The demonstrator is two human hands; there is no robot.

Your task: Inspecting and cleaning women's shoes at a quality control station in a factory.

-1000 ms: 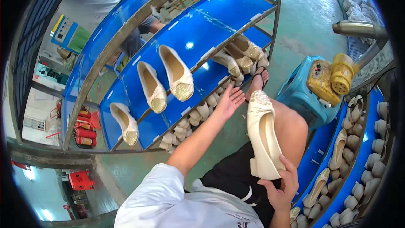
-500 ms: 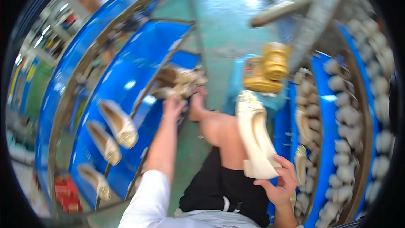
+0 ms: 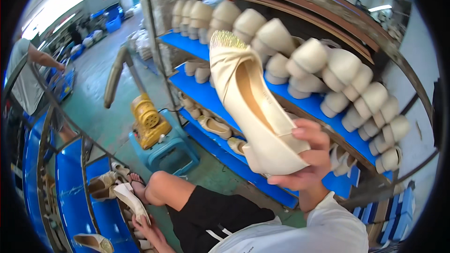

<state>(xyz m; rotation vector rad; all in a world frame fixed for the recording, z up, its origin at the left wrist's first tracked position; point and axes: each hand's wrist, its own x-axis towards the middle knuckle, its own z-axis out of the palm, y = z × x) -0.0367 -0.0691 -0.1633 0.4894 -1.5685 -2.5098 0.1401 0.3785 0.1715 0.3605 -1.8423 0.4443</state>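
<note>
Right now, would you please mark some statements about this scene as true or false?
1. The right hand holds a cream shoe at its heel end. True.
2. The cream shoe's toe is plain white. False: it is glittery gold.
3. The left hand is empty. False: that hand holds another shoe.
4. The yellow machine stands on a blue stool. True.
5. The person wears black shorts. True.

Tiny print (image 3: 267, 102) on shoe insole (image 3: 255, 93), lettering (image 3: 247, 249) on shirt (image 3: 309, 229), neither legible
</note>
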